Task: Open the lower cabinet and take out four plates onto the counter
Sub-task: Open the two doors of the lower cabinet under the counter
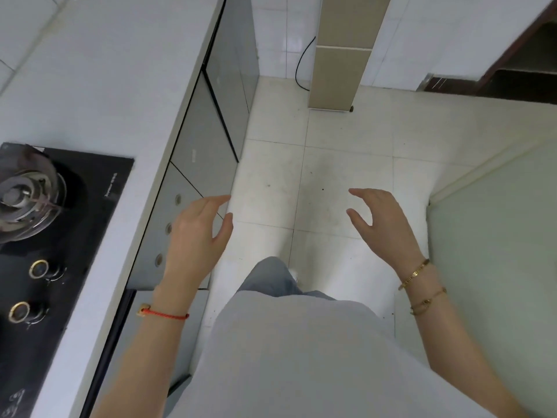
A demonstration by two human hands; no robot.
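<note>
- Cabinet doors [208, 128] run in a row below the table [105, 86], off to the left of both hands and lower than them; the row's long axis stretches away from the person, following the table's front edge.
- Left hand [193, 239] hangs just beside that row, its fingers loosely spread and curled, holding nothing. It overlaps the nearest grey panel in the picture, but whether it touches the panel cannot be told.
- Right hand [382, 224] floats over the floor [331, 176], well apart from the doors, fingers also spread wide and empty.
- Left is plainly the nearer hand to the cabinet, so in my judgement the opening pull falls to it, with a reach down and leftward.
- No plates show anywhere: none on the table, none in either hand. All the doors in sight look shut, so the plates are presumably behind one of them, and the task is at its very start.
- Which door hides the plates cannot be told; no clear handle shows, so the grip probably has to find a door's edge.
- Stove [45, 221] sits on the table to the left of the left hand; the bare stretch of table beyond it, further ahead, looks like the likely landing place for plates.
</note>
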